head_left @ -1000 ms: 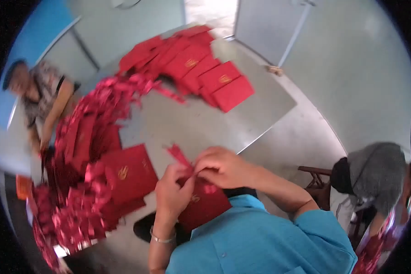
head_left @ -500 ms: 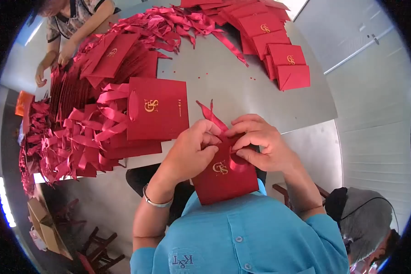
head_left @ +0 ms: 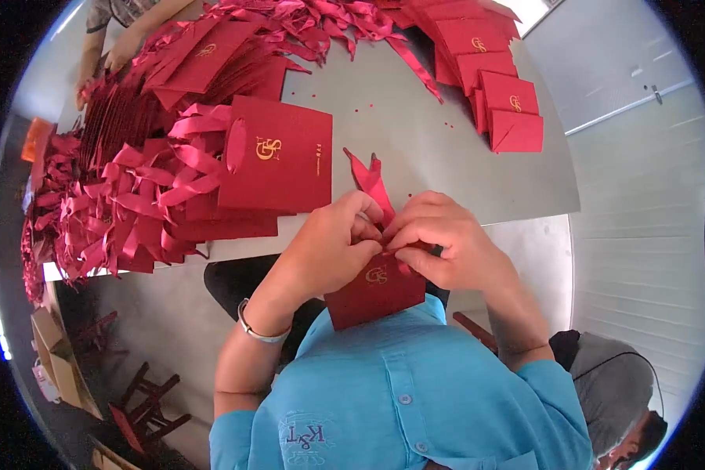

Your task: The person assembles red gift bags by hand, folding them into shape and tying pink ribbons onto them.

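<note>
A small red paper gift bag (head_left: 376, 301) with a gold logo rests against my blue shirt at the table's front edge. At its top edge my left hand (head_left: 333, 243) is closed in a pinch on the red ribbon (head_left: 376, 188), whose two loose ends point away from me over the table. Close beside it, my right hand (head_left: 450, 243) also pinches the ribbon with thumb and forefinger. The fingertips of both hands nearly meet, and they hide the spot where the ribbon passes the bag.
On the left of the table (head_left: 415, 157) lies a pile of red bags (head_left: 290, 168) with ribbon handles. More ribbons (head_left: 321, 23) heap at the back, with folded bags (head_left: 513, 98) at back right. A co-worker's hand (head_left: 121, 55) is at far left; another person (head_left: 615, 376) sits lower right.
Both hands have drawn closer together at the bag's top. A ribbon loop that hung over the bag's front beneath my right hand is now mostly hidden. The view has shifted slightly.
</note>
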### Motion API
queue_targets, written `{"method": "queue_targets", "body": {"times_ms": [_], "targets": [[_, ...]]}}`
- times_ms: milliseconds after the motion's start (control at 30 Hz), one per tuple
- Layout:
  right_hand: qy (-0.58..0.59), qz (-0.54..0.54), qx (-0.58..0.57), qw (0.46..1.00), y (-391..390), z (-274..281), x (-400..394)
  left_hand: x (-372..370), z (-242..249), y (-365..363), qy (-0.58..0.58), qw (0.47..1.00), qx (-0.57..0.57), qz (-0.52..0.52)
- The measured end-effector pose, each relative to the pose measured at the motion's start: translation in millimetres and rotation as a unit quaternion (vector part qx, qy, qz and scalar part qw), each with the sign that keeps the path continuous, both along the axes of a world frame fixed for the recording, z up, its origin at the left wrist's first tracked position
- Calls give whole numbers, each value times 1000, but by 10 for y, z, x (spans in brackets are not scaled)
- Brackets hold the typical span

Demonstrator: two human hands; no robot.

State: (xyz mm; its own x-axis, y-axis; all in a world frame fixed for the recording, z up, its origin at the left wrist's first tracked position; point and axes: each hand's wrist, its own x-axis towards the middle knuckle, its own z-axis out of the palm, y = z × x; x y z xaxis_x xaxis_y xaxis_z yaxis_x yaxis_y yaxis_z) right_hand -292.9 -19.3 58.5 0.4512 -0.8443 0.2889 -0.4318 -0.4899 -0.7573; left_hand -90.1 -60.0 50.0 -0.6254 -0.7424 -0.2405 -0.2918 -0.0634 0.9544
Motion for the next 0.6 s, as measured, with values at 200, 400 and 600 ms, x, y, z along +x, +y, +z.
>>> {"method": "queue_targets", "body": {"times_ms": [200, 400, 600], "targets": [[-5, 1, 12, 1000, 4, 8, 20, 72, -43, 70, 55, 998, -11, -1], [-54, -3, 62, 997, -19, 41, -85, 483, 97, 13, 17, 928, -369, -40], [-53, 14, 51, 997, -49, 119, 81, 702, 99, 46, -46, 934, -350, -47]]}}
